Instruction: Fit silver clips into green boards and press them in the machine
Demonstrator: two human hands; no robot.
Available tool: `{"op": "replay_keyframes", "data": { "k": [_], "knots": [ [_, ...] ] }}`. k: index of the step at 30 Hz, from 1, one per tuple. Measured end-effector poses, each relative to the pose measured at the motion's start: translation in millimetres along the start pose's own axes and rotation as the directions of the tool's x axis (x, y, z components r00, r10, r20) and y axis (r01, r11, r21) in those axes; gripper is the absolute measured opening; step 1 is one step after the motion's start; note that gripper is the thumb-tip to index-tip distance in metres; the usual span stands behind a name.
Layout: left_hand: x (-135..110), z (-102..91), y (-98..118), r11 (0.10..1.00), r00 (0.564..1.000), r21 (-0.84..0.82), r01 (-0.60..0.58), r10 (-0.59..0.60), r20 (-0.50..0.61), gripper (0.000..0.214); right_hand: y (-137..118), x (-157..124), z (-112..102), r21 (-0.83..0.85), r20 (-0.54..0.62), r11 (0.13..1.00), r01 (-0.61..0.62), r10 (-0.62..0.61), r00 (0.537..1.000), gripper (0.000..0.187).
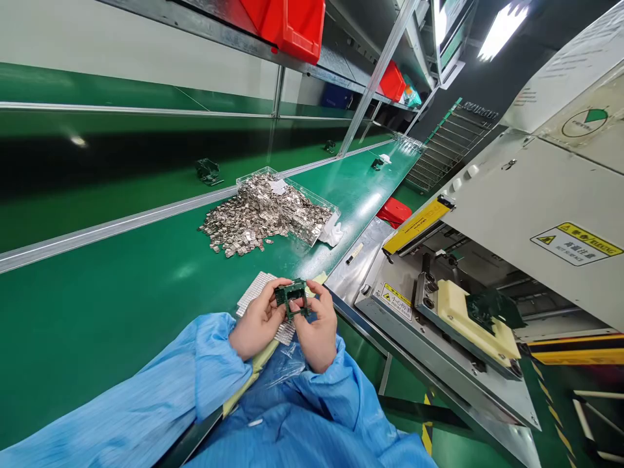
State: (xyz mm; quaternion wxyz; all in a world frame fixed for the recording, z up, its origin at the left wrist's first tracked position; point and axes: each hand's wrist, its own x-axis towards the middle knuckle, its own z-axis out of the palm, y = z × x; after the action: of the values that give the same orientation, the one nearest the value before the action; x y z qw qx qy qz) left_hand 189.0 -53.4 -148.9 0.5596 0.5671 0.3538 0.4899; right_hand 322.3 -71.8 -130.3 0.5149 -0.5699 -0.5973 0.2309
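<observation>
Both my hands hold a small dark green plastic frame up in front of me. My left hand pinches its left side, and my right hand grips its right side. Under my hands lies a sheet of small silver pieces, partly hidden by them. Beyond it, a large heap of small metal pieces spills from a clear plastic box on the green bench surface. My blue sleeves and a clear plastic bag fill the lower frame.
To the right stands a grey machine with a cream block carrying a similar green part. A white glove lies beside the box. A metal-edged rail runs along the bench, with red bins on a shelf above.
</observation>
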Motion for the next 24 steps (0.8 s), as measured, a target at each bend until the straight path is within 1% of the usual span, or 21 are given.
{"op": "replay_keyframes", "data": {
  "k": [3,7,10,13,16,18,20,22,24],
  "knots": [
    [-0.6,-0.4,0.2,1.0,1.0,0.008,-0.011,0.011,0.008,0.04,-0.8,1.2,1.7,-0.028,-0.029,1.0,0.009,-0.009,1.0,0.006],
    [-0.4,-0.5,0.5,1.0,1.0,-0.002,0.007,-0.007,0.017,0.04,-2.9,3.7,1.1,-0.022,-0.013,1.0,-0.005,0.005,1.0,0.006],
    [0.1,-0.3,3.2,1.0,1.0,-0.009,0.014,-0.014,0.019,0.038,-3.1,4.6,1.2,0.063,-0.006,0.996,-0.066,0.067,0.998,0.005],
    [0.3,0.2,7.7,1.0,1.0,-0.009,0.006,-0.006,0.026,0.037,-0.5,4.4,3.3,0.187,0.01,0.968,-0.17,0.171,0.985,0.014],
    [0.1,0.3,11.5,1.0,0.999,-0.006,0.012,-0.011,0.042,0.037,2.7,4.0,6.0,0.372,0.045,0.891,-0.262,0.265,0.963,0.022],
    [0.0,-0.4,12.6,1.0,0.998,0.004,0.019,-0.019,0.054,0.037,3.6,4.1,6.8,0.505,0.086,0.803,-0.317,0.318,0.944,0.027],
    [0.0,-1.7,12.5,0.999,0.997,0.032,0.014,-0.016,0.074,0.038,3.4,4.8,6.2,0.603,0.124,0.712,-0.36,0.362,0.924,0.032],
    [-0.1,-3.1,11.5,0.998,0.995,0.065,-0.002,-0.004,0.102,0.037,3.2,5.7,4.7,0.651,0.158,0.644,-0.402,0.403,0.901,0.036],
    [-0.4,-4.0,10.1,0.997,0.992,0.076,-0.014,0.005,0.128,0.037,3.8,6.4,3.2,0.654,0.198,0.609,-0.448,0.434,0.879,0.039]
  ]
}}
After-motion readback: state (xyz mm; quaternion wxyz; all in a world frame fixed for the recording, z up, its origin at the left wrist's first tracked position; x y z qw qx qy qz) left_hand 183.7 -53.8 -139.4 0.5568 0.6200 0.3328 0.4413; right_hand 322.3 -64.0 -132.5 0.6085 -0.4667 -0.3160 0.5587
